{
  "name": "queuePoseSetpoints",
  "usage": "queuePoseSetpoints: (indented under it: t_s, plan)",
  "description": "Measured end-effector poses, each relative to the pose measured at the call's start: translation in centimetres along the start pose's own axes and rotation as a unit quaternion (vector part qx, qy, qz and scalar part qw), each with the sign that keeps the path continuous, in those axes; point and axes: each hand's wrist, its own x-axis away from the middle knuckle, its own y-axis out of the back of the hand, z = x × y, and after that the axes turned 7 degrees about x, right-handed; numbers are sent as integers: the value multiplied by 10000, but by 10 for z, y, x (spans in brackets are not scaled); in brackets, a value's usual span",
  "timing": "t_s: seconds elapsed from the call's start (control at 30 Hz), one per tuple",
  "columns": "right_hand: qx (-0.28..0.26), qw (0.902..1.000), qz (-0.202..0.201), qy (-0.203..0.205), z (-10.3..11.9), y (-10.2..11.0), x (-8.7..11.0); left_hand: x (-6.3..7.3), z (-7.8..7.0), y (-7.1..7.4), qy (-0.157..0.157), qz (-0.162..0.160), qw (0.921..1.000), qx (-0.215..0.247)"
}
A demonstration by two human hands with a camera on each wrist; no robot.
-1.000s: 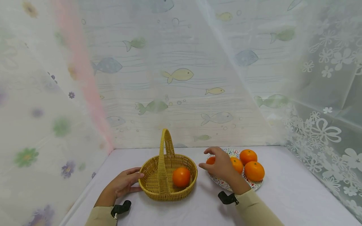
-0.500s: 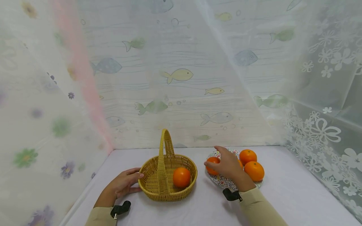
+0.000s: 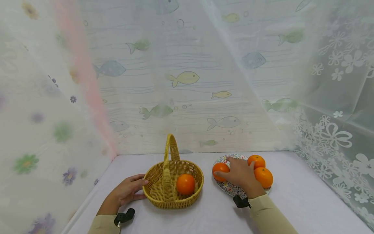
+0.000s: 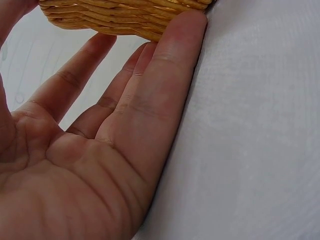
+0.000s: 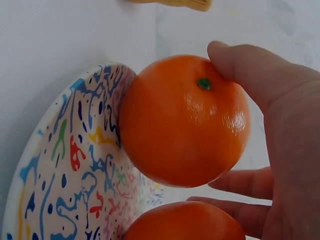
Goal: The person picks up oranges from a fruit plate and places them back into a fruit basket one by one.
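Note:
My left hand [image 3: 126,189] rests against the left end of a yellow wicker basket [image 3: 157,203] with a tall handle. In the left wrist view its fingers [image 4: 160,85] are fairly straight and touch the basket's woven side [image 4: 100,17]. One orange [image 3: 185,184] lies inside the basket, right of the handle. Over a colourful patterned plate [image 3: 229,190], my right hand [image 3: 241,174] holds the leftmost orange [image 5: 180,125]. The thumb lies on the fruit near its green stem mark, with fingers behind it. This orange touches the plate.
Two more oranges, a back one [image 3: 256,161] and a front one [image 3: 263,177], sit at the plate's right. Another orange [image 5: 185,222] shows low in the right wrist view. A fish-patterned curtain [image 3: 187,97] hangs behind the white tabletop [image 3: 187,221].
My right hand has moved right and closed in on the leftmost orange, thumb now over it. The orange in the basket has shifted slightly left. My left hand has stayed at the basket.

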Motion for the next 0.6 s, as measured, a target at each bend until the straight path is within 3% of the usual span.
queuePoseSetpoints:
  t_s: [0.2, 0.6]
  plan:
    - [271, 9996, 21, 89, -1, -7, 0, 0, 2, 0, 15, 38, 10000, 12]
    - [173, 9996, -193, 141, -2, -8, -2, 1, -1, 0, 56, -13, 10000, -49]
